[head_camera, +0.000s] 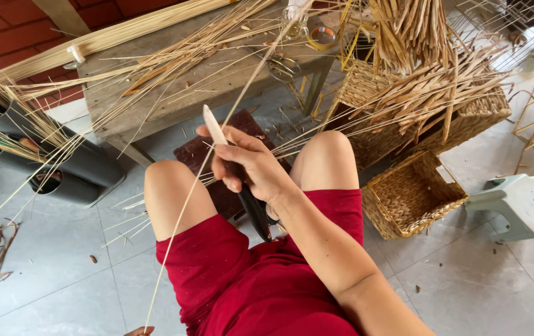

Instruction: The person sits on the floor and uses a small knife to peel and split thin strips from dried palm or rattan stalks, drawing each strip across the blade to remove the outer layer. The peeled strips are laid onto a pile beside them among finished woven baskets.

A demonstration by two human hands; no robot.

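The right hand (251, 165) gripped a dark-handled knife (242, 186) against a long pale reed strip (183, 211) above open grey floor (61, 261), while the left hand (139, 331) at the frame's bottom edge pinched the strip's end.

A: Left hand (139, 331)? Only a sliver at the bottom edge, grip can't tell.
B: Strip's (186, 205) top end is lost in blur above the right hand (251, 165). Knife (242, 186) handle is partly hidden under that hand's fingers.

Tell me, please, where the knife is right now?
In the head view the knife sits centre frame, gripped in the right hand between the knees, its pale blade angled up against the thin strip.
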